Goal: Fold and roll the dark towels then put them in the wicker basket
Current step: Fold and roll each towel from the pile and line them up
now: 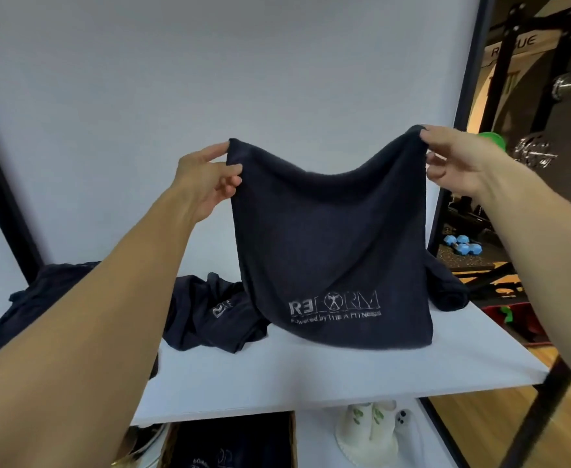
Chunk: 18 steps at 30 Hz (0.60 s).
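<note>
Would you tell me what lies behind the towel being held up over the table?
Past the right edge of the held towel a dark towel pokes out, past its left a crumpled towel. How far they run behind it is covered.

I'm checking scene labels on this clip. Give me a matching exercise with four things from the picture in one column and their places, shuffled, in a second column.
Things
1. spread towel
2. crumpled towel
3. blue dumbbells
4. wicker basket

Places
A. on the floor, far right
B. below the near edge of the table
C. hanging between left hand and right hand
D. lying on the table

Pairs: 1-C, 2-D, 3-A, 4-B
</note>
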### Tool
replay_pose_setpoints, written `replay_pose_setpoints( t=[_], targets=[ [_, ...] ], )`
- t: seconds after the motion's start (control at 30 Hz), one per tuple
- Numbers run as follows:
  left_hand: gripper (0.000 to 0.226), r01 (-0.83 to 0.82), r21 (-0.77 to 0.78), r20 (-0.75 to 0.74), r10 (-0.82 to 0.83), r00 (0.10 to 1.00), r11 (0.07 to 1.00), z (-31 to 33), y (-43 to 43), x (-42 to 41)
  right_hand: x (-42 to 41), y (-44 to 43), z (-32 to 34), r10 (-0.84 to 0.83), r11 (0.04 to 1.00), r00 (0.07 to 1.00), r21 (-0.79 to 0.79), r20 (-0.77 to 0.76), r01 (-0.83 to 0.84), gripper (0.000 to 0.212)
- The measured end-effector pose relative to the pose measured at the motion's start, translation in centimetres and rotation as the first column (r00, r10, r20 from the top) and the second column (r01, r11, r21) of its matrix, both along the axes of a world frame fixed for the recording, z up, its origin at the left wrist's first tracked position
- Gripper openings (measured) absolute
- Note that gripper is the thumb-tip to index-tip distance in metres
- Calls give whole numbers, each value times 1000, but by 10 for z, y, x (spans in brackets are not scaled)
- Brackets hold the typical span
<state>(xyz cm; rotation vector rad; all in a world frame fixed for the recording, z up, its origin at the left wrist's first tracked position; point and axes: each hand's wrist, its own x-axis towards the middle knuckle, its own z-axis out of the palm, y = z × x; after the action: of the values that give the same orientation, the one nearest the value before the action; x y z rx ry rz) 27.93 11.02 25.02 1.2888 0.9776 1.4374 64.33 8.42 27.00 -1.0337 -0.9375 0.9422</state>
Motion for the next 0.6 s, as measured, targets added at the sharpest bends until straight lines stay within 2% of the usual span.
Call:
replay_pose_setpoints(
  t=[0.1, 0.17, 0.33, 0.43, 0.53, 0.6],
  targets=[
    [23, -153, 73, -151, 162, 975, 986, 8, 5, 2, 3, -7, 1, -73, 996, 989, 58, 131, 66, 27],
    [12, -226, 94, -183, 240, 953, 970, 14, 7, 0, 4, -12, 1, -151, 986, 972, 99, 178, 135, 30],
    [17, -303, 133, -203, 325, 923, 944, 29, 14, -5, 6, -19, 4, -293, 952, 921, 172, 258, 255, 25],
    [18, -292, 136, -156, 312, 937, 947, 39, 13, -1, 8, -18, 10, -343, 933, 902, 205, 260, 296, 22],
    [14, -238, 134, -12, 242, 970, 962, 49, 12, 4, 8, -16, 18, -371, 917, 906, 237, 205, 322, 22],
    [11, -216, 167, 21, 216, 976, 962, 53, 14, 6, 8, -13, 24, -369, 912, 917, 249, 154, 325, 24]
  ],
)
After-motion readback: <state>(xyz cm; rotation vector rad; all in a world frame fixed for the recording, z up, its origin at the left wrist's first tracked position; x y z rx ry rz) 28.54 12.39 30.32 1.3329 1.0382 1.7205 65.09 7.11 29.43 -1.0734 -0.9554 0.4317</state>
